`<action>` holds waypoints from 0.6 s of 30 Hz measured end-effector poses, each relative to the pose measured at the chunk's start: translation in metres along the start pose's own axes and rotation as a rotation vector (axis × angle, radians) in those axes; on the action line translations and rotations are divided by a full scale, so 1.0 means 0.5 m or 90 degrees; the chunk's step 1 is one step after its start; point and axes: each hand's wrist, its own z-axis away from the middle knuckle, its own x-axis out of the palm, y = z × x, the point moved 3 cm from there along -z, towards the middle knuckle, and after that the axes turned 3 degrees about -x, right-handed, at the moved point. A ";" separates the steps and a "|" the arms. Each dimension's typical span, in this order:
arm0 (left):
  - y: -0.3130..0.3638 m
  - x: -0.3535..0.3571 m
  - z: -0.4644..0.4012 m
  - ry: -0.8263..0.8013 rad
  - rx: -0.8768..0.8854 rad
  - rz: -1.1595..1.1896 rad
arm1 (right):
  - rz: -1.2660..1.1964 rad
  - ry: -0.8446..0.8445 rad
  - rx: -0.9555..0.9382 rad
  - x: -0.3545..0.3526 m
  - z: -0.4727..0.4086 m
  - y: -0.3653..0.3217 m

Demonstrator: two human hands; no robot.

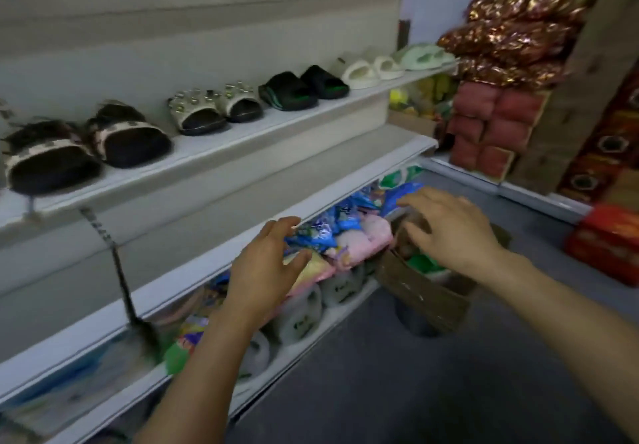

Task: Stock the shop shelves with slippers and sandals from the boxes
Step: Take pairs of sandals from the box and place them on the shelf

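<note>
Head view looks down a shop aisle where pairs of slippers already stand on the white upper shelf [242,139]: a dark furry pair with pale bands [86,146] at the near end, then a beige studded pair [214,108], a black pair with green trim [304,89], a cream pair [370,68] and a pale green pair [423,56] at the far end. The white middle shelf [311,181] beneath shows nothing on it, as far as the blur allows. Both hands are low, by the brown cardboard box [425,295] that stands on the grey floor [380,374] just beside the bottom shelf. The right hand [449,229] hangs over the box's open top with its fingers loosely spread and holding nothing; a green item [423,264] shows inside the box, though motion blur hides what it is. The left hand [266,264] is likewise wide and empty, hovering near the colourful plastic packets [332,232] stacked on the bottom shelf; whether it touches them I cannot tell. The step in hand looks like the reach into the box for another pair. The next move probably calls for the right hand to dip between the box flaps, close on the footwear inside, and lift it clear so it can go onto a free stretch of shelf.
</note>
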 end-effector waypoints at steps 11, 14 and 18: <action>0.208 0.421 -0.195 -0.258 0.091 0.072 | -0.030 -0.126 0.213 0.102 0.077 0.478; 0.227 0.547 -0.266 -0.298 0.089 0.089 | -0.046 -0.158 0.237 0.165 0.065 0.598; 0.235 0.721 -0.384 -0.346 -0.001 0.149 | -0.048 -0.222 0.261 0.266 -0.012 0.743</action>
